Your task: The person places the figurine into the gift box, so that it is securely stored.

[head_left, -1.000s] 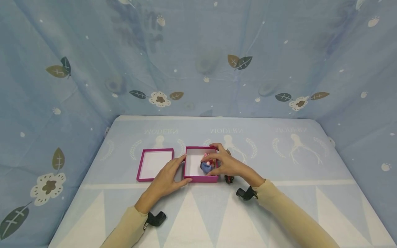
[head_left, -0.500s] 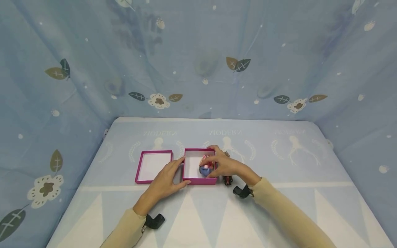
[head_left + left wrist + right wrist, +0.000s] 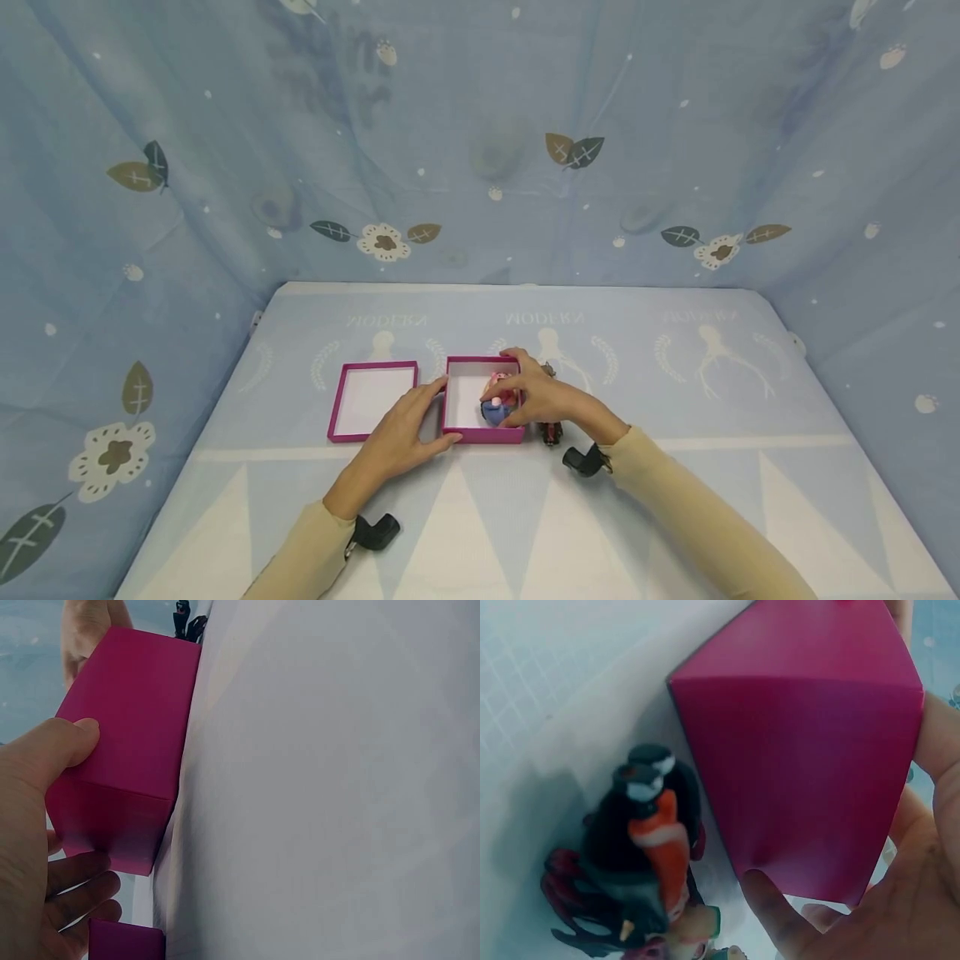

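Observation:
A magenta box (image 3: 491,436) with a white inside stands without its lid in the middle of the table. My left hand (image 3: 401,429) holds its left side, the thumb (image 3: 79,742) on the front wall and the fingers spread along the left wall. Inside the box, at its right, lies a small pink and blue toy figure (image 3: 496,412). My right hand (image 3: 543,396) reaches over the right wall, with thumb and index finger around the figure. One fingertip (image 3: 761,889) touches the outside of the box wall (image 3: 795,772). The right hand partly covers the figure.
The matching lid (image 3: 336,404) lies inside-up to the left of the box. Close along the right wall stand several toy figures, among them a black and orange penguin-like one (image 3: 664,840). A patterned cloth covers the table (image 3: 675,525); a blue curtain (image 3: 480,125) hangs behind.
Both hands, the box and the toy figure keep nearly the same places; only the whole head view shifts slightly.

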`<act>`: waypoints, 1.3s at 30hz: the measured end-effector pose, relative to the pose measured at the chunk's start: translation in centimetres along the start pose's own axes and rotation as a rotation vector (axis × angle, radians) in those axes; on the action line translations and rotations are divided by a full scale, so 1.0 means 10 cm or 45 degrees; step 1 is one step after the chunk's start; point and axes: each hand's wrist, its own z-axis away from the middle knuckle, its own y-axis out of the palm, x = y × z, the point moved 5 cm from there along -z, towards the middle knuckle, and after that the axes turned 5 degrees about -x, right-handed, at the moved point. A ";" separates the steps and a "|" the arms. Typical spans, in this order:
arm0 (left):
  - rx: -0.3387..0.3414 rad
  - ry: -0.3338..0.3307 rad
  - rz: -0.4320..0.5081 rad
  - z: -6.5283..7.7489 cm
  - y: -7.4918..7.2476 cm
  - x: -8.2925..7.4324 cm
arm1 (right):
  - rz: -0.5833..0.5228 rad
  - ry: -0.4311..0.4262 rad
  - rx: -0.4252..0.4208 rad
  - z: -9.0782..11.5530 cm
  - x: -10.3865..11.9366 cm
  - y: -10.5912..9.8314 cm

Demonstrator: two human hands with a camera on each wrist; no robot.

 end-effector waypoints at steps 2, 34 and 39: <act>0.001 -0.002 -0.001 0.00 0.00 0.00 | 0.011 0.008 0.011 0.00 -0.01 0.00; 0.004 -0.008 -0.020 -0.02 0.00 -0.02 | 0.012 0.120 0.236 -0.05 0.05 -0.09; 0.002 -0.004 -0.019 -0.03 -0.01 -0.02 | 0.026 0.145 0.177 -0.05 0.04 -0.09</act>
